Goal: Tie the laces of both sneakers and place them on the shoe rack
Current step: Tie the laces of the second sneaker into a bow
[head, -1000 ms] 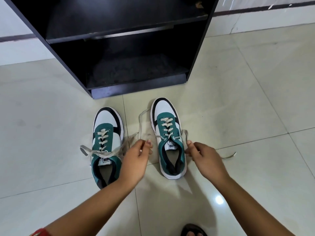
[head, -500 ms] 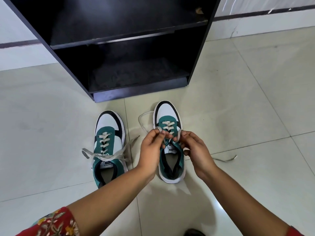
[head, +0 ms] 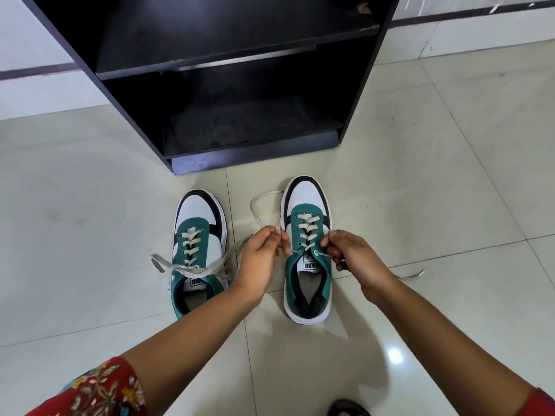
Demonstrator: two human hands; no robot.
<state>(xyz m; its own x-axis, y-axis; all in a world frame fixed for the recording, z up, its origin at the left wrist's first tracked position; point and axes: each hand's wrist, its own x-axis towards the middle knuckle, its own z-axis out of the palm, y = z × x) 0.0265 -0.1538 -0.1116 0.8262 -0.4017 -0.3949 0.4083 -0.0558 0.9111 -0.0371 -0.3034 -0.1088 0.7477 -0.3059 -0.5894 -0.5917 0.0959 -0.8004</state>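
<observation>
Two green, white and black sneakers stand side by side on the tiled floor, toes toward a black shoe rack (head: 365,85). The right sneaker (head: 306,265) has its beige laces pulled out to both sides. My left hand (head: 264,259) pinches the left lace end beside the shoe. My right hand (head: 351,255) pinches the right lace end close to the top eyelet. That lace trails on over the floor (head: 416,275). The left sneaker (head: 196,250) lies untouched, its loose laces (head: 168,265) spread across the tongue.
The rack's two dark shelves hold nothing that I can see, and its bottom shelf (head: 249,127) is dusty. Pale glossy floor tiles (head: 450,181) surround the shoes. A dark sandal (head: 348,409) shows at the bottom edge. A white wall runs behind the rack.
My hands came together over the right sneaker's tongue half a second ago and have now moved apart, each drawing a lace end out sideways. The view shifted slightly closer.
</observation>
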